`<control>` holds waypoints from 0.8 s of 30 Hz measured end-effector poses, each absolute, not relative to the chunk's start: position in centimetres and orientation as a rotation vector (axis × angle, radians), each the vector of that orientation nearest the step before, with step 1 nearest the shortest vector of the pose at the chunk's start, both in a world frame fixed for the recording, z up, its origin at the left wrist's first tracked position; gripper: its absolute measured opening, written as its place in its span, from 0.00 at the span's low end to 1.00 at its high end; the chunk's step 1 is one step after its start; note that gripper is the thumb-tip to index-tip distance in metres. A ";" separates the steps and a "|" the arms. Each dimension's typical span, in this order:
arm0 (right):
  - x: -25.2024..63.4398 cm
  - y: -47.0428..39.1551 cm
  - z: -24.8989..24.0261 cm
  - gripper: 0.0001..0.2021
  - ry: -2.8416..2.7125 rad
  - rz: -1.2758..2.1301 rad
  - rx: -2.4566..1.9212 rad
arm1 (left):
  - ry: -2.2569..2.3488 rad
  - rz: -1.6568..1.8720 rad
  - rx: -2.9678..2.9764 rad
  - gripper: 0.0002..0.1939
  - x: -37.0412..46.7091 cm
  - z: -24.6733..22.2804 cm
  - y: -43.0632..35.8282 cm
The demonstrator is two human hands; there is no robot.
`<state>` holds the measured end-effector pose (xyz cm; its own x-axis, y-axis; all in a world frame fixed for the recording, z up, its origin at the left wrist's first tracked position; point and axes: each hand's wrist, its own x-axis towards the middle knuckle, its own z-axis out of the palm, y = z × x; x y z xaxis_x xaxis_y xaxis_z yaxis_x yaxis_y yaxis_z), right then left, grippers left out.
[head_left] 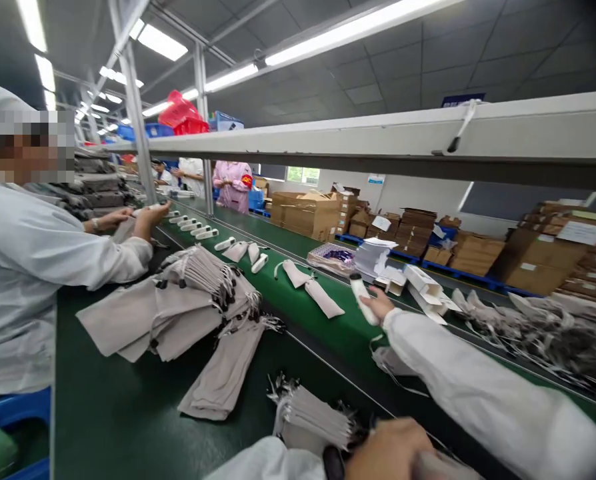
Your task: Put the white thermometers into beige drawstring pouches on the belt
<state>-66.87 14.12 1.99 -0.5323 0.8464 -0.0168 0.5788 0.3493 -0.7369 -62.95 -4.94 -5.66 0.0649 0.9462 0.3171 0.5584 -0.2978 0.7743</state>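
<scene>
My right hand is closed around a white handheld device with a dark end, held above the green conveyor belt. Under my right forearm lies a grey drawstring pouch with a loose white cord. My left hand, blurred at the bottom edge, is curled over grey cloth that looks like another pouch; its fingertips are partly cut off. Beside it stands a bundle of grey pouches with black cord ends. Two more pouches lie on the belt ahead.
A large heap of grey pouches covers the table at left. White devices line the belt. At left, a co-worker handles a pouch. White boxes and piled pouches lie at right, below a long overhead shelf.
</scene>
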 end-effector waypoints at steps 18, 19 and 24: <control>-45.2 1.8 5.3 0.16 -2.255 1.438 -0.402 | 1.471 1.490 1.916 0.09 -58.3 3.9 -6.9; -44.8 1.4 4.8 0.19 -2.353 1.357 -0.409 | 1.497 1.466 1.940 0.10 -58.3 4.0 -6.9; -39.2 3.5 3.4 0.18 -2.441 0.682 -0.604 | 1.747 1.120 2.075 0.10 -59.4 4.5 -9.2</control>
